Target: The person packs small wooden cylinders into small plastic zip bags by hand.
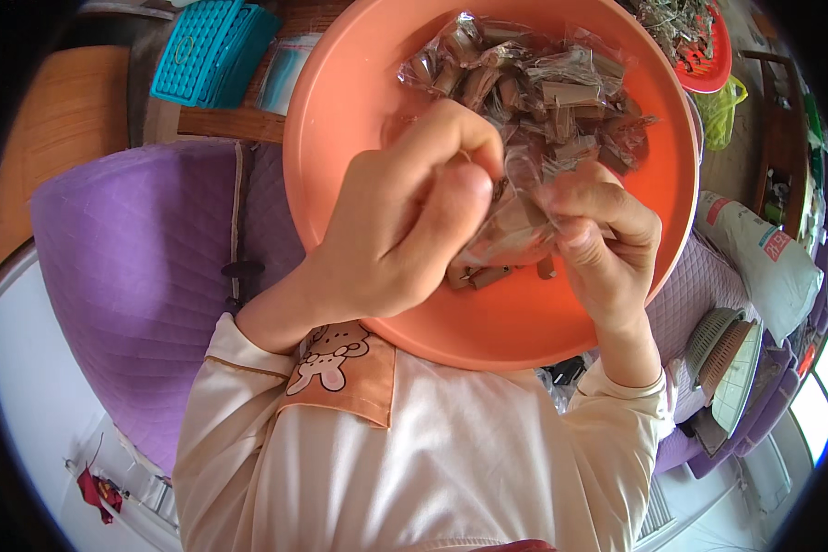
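A small clear plastic bag (517,225) with something brownish inside is stretched between my hands, above a big orange basin (327,101). My right hand (612,244) pinches the bag's edge between thumb and fingers. Curled closed, my left hand (414,216) grips the bag's other side; its fingertips are partly hidden behind the thumb. Farther back in the basin lies a heap of clear-wrapped packets (561,87) holding brown, flat pieces. A few loose brown pieces (483,275) rest on the basin's bottom below the bag.
At the far left, teal plastic trays (207,55) are stacked on a wooden table (225,122). A red basket (708,74) with more wrapped items stands at the far right. Purple quilted seating (138,221) flanks me; on the right are a white sack (764,262) and stacked baskets (731,368).
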### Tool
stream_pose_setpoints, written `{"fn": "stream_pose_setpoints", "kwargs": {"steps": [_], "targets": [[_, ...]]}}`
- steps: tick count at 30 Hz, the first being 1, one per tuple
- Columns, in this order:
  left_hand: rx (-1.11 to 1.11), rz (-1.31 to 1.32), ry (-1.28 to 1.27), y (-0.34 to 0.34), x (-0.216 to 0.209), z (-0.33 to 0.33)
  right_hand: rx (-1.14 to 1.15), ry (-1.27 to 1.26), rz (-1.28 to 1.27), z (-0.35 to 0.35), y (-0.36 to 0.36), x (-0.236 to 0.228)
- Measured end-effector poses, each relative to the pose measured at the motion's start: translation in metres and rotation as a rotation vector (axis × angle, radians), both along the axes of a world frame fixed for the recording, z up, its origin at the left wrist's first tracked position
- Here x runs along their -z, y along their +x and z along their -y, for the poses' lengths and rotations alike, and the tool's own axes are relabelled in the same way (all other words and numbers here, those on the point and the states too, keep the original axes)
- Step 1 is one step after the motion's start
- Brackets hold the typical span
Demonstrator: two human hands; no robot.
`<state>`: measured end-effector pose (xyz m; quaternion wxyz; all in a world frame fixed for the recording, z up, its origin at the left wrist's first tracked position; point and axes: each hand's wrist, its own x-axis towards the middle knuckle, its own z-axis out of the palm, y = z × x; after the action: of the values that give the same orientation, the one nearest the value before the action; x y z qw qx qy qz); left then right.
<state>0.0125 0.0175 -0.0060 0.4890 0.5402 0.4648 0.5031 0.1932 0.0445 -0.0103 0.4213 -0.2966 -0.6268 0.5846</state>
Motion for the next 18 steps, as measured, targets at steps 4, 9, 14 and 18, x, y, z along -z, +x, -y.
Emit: {"fn": "stream_pose_setpoints", "kwargs": {"steps": [4,9,14,18], "targets": [[0.191,-0.147,0.029,-0.007,-0.007,-0.004,-0.052,-0.001,0.061,-0.001,-0.001,-0.007],[0.13,-0.232,-0.063,-0.004,-0.007,-0.004,-0.107,-0.029,0.129,-0.001,-0.001,-0.013],[0.073,-0.256,0.13,-0.006,-0.003,0.0,-0.291,-0.192,-0.223,0.0,0.002,-0.003],[0.126,-0.56,0.676,-0.014,0.005,0.001,-0.385,-0.614,-0.464,0.002,0.006,-0.002]]}}
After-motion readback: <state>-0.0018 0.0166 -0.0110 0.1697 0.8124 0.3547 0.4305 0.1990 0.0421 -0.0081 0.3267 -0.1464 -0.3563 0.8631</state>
